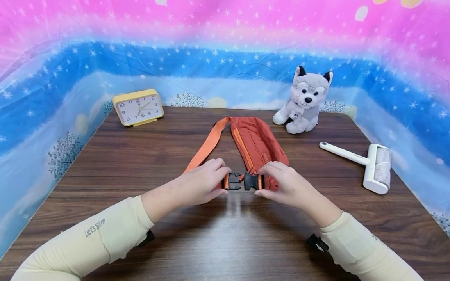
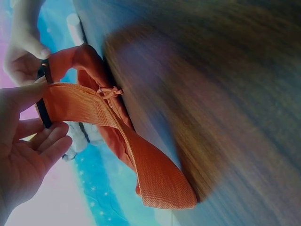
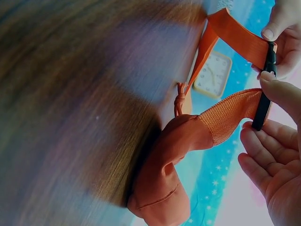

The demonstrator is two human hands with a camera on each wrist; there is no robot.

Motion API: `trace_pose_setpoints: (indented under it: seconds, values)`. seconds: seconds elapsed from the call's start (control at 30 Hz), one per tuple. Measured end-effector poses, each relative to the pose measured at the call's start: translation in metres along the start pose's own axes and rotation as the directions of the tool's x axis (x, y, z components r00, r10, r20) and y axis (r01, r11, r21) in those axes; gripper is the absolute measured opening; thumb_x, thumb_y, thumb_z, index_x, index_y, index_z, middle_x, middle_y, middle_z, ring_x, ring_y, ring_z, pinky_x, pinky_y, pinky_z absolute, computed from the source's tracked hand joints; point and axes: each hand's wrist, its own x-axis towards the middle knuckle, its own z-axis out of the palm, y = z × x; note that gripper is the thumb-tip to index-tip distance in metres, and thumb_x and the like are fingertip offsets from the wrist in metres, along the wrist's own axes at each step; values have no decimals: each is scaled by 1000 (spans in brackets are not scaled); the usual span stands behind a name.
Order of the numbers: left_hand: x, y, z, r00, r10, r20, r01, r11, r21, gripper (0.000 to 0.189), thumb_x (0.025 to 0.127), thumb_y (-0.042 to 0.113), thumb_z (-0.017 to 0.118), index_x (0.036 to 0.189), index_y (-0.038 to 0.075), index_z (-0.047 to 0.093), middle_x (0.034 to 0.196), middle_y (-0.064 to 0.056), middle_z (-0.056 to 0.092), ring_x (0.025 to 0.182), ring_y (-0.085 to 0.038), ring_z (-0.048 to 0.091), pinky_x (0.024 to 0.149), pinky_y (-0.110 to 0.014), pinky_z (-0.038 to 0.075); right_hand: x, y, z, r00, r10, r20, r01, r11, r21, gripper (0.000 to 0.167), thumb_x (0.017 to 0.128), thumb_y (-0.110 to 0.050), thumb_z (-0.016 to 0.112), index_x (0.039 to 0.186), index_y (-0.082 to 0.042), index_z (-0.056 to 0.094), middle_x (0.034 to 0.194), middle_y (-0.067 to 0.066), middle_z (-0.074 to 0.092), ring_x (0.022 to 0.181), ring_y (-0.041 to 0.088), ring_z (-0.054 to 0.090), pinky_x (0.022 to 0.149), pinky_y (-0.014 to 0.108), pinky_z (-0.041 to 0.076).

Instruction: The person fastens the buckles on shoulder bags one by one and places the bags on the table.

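Note:
A rust-red waist bag (image 1: 258,140) with an orange zipper lies on the table in front of me. Its orange strap (image 1: 207,146) loops out to the left. Between thumb and fingers my left hand (image 1: 202,181) pinches the black pronged buckle half (image 1: 233,181) at the strap's end. My right hand (image 1: 290,183) pinches the black socket buckle half (image 1: 251,181), close to the bag's near end. The two halves face each other with a small gap in the head view. From the left wrist, the strap (image 2: 155,174) shows a twist as it runs down to the table.
On the brown wooden table (image 1: 140,156), a yellow alarm clock (image 1: 138,107) stands at the back left. A grey plush husky (image 1: 304,101) sits at the back right. Nearer on the right lies a white lint roller (image 1: 376,168). A snowflake-patterned cloth (image 1: 225,66) surrounds the table.

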Motion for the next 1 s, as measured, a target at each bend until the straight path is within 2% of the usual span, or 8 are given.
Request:
trace_pose_setpoints:
  seconds: [1.0]
  values:
    - [0,2,1,1000,-7,0,7,1000,4,42,83,25,73,113,-2,58,95,-5,49,83,-17,45,69,-28,42,7,-4,2,999,-33,5,33,999,6,42,69,-25,84,99,-4,62,95,3,60,86,14,58,74,31,49]
